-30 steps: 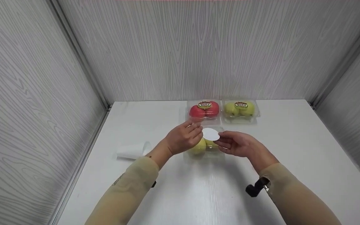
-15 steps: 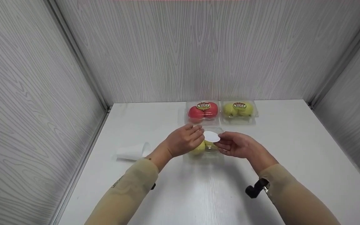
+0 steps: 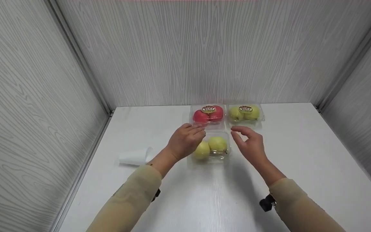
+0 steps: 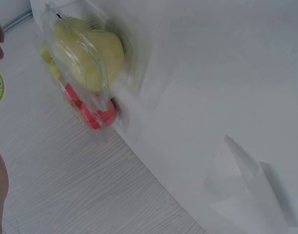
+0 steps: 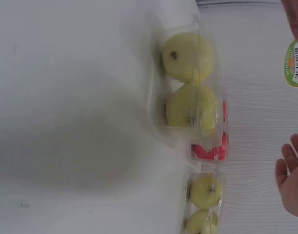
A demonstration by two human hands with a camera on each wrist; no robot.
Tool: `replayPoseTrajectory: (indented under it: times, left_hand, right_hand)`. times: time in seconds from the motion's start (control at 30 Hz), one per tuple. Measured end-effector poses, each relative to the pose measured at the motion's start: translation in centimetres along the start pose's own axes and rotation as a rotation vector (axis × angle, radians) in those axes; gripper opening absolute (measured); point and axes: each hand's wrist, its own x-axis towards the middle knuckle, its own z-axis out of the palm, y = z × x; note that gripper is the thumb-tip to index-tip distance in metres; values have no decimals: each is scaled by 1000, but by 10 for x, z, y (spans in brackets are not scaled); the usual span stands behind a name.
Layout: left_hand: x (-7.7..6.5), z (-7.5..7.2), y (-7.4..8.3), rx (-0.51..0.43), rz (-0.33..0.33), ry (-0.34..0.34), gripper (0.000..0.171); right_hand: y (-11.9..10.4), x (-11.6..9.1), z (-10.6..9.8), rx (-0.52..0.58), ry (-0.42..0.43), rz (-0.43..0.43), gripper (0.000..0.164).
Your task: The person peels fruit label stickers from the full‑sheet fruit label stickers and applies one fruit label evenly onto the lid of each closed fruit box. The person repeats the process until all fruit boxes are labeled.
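My left hand [image 3: 185,141] is raised over the near clear plastic box [image 3: 222,158], fingers bent together. It pinches a round sticker [image 5: 294,63] with a green rim and printed label, seen also in the left wrist view; the head view hides the sticker behind the hand. To its right, my right hand [image 3: 253,146] holds nothing; thumb and forefinger curve with a gap between them. Two round yellow fruits [image 3: 217,144] lie inside the near box, whose lid bears no label in view.
Behind stand a labelled box of red fruits [image 3: 216,112] and, beside it on the right, a labelled box of yellow-green fruits [image 3: 253,112]. A loosely rolled white sheet [image 3: 132,157] lies on the table's left. Grey wood-grain walls [image 3: 204,48] enclose the white table.
Earlier my right hand held the sticker's right edge, its white face up, with left fingers at the other edge. The right hand has let go and moved right; the sticker stays with the left.
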Motion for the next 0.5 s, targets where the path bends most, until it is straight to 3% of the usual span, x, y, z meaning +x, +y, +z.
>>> replayPoseTrajectory:
  times: [0.1, 0.23, 0.37, 0.5]
  left_hand:
    - [-3, -2, 0, -15, -42, -17, 6]
    - [-5, -4, 1, -28, -70, -42, 4]
    - [-5, -4, 2, -21, -76, -63, 5]
    - [-5, -4, 4, -13, -73, -69, 4]
  right_hand:
    - [4, -4, 4, -185, 9, -293, 18]
    - [8, -5, 9, -336, 35, -545, 23]
    - [8, -4, 13, -375, 79, -673, 27]
    - [7, -2, 15, -365, 93, -718, 29]
